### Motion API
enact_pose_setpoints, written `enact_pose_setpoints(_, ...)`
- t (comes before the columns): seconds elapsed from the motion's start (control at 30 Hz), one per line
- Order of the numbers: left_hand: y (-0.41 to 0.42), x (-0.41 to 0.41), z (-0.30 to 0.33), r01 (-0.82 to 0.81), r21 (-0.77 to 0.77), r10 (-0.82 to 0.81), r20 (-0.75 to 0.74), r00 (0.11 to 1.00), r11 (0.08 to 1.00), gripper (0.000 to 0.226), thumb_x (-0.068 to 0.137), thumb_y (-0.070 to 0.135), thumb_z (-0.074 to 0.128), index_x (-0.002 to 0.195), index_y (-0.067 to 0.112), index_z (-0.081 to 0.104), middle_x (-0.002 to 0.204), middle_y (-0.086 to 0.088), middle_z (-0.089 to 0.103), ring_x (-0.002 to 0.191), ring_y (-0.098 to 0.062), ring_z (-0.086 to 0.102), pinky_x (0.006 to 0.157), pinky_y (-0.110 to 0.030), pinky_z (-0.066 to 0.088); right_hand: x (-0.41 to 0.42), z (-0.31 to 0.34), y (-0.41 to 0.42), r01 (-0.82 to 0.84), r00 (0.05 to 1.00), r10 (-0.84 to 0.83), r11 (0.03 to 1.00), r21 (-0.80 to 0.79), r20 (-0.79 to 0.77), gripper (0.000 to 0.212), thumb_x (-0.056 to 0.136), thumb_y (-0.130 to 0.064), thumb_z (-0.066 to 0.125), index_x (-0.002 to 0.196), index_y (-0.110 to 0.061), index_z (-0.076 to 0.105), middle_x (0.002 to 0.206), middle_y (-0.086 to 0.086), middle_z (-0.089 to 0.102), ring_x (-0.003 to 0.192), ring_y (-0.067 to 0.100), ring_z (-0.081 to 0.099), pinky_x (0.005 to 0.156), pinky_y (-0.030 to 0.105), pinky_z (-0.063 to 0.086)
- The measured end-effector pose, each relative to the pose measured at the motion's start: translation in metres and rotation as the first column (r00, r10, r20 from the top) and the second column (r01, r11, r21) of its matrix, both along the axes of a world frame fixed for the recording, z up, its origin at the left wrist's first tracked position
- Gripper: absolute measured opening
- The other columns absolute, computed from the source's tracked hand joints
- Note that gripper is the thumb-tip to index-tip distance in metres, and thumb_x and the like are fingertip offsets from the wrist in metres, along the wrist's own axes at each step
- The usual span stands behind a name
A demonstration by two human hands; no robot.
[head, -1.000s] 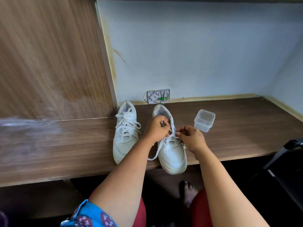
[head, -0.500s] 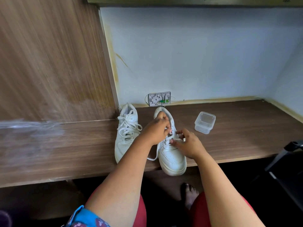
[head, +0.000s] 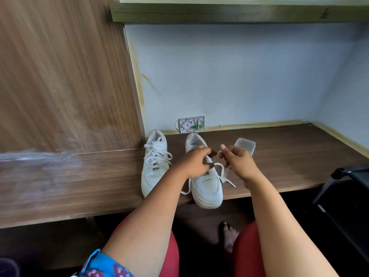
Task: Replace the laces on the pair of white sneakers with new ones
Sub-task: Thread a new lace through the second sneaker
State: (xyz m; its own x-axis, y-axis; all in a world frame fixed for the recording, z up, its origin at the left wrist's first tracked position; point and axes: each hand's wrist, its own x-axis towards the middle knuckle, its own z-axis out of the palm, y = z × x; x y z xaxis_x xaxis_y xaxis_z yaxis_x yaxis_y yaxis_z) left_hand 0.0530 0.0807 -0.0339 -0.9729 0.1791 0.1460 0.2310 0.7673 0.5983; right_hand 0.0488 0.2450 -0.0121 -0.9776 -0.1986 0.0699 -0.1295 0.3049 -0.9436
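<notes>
From where I stand, a person sits at a wooden desk (head: 279,156) set into an alcove, bare forearms reaching forward over red-clad knees. Two white sneakers sit side by side on the desk, toes toward the person. The left sneaker (head: 153,166) lies close to the wooden side panel (head: 60,76) and is fully laced, its bow loose on top. The right sneaker (head: 205,182) has its toe poking just past the desk's front edge. The left hand (head: 191,162) rests over that shoe's tongue area, fingers curled down at the eyelets; whether they actually pinch the lace I cannot tell. The right hand (head: 237,158) is raised just beside it, fingers curled and pinching a white lace (head: 221,172) that runs down from the fingertips to the shoe, one loose end trailing onto the desk at the right and another hanging off the front at the left. Behind the right hand stands a clear plastic container (head: 246,143). Against the pale wall (head: 239,76) at the back sits a small open wall socket box (head: 191,123). A bare foot (head: 228,236) shows below the desk, and a black chair (head: 349,196) stands at the right.
</notes>
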Motion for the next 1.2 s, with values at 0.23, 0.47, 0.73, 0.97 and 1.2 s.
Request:
enact_pose_setpoints(0.23,0.025,0.018,0.017,0.043,0.409,0.025,-0.158,0.987,0.912,0.01,0.096,0.019,0.057,0.089,0.016,0.064,0.071,0.012,0.058,0.059,0.004,0.047,0.062,-0.022,0.04,0.024,0.02,0.006,-0.102,0.994,0.11,0.874,-0.475,-0.012,0.032,0.098,-0.025,0.051,0.076,-0.005,0.06,0.066,0.005,0.057,0.067,0.013,0.054,0.066,0.025,0.044)
enact_pose_setpoints(0.47,0.025,0.037,0.047,-0.059,0.508,0.214,-0.253,0.944,0.859,0.014,0.098,0.022,0.052,0.102,0.016,0.064,0.09,0.007,0.061,0.075,0.0,0.051,0.073,-0.024,0.042,0.031,0.02,0.018,0.02,0.999,0.004,0.837,-0.547,0.043,0.032,0.095,-0.028,0.058,0.065,-0.017,0.054,0.058,-0.005,0.047,0.06,0.011,0.043,0.064,0.028,0.04)
enact_pose_setpoints(0.73,0.026,0.045,0.033,-0.161,0.367,0.287,-0.32,0.903,0.916,0.019,0.092,0.003,0.053,0.101,0.01,0.068,0.086,0.0,0.066,0.068,-0.01,0.059,0.065,-0.023,0.047,0.04,0.017,0.017,-0.005,1.0,-0.004,0.949,-0.314,-0.028,0.032,0.096,-0.033,0.056,0.067,-0.019,0.058,0.064,-0.008,0.053,0.063,0.009,0.047,0.066,0.029,0.042)
enact_pose_setpoints(0.97,-0.018,0.051,0.014,-0.647,0.284,0.649,0.102,0.754,0.707,0.033,0.088,0.008,0.053,0.117,0.021,0.063,0.126,-0.009,0.06,0.11,-0.031,0.06,0.089,-0.037,0.051,0.035,0.012,0.026,0.047,0.997,-0.061,0.972,-0.231,-0.05,0.035,0.097,-0.039,0.051,0.07,-0.019,0.059,0.063,-0.009,0.053,0.063,0.012,0.044,0.066,0.03,0.042)
enact_pose_setpoints(1.2,0.038,0.063,0.029,-0.083,0.13,0.095,-0.091,0.991,0.988,0.009,0.093,0.014,0.055,0.099,0.009,0.06,0.083,-0.003,0.058,0.065,-0.01,0.05,0.067,-0.034,0.046,0.044,0.008,0.009,-0.013,0.986,0.025,0.997,0.072,-0.163,0.039,0.097,-0.038,0.051,0.078,-0.006,0.062,0.066,0.003,0.052,0.06,0.011,0.043,0.057,0.024,0.036)
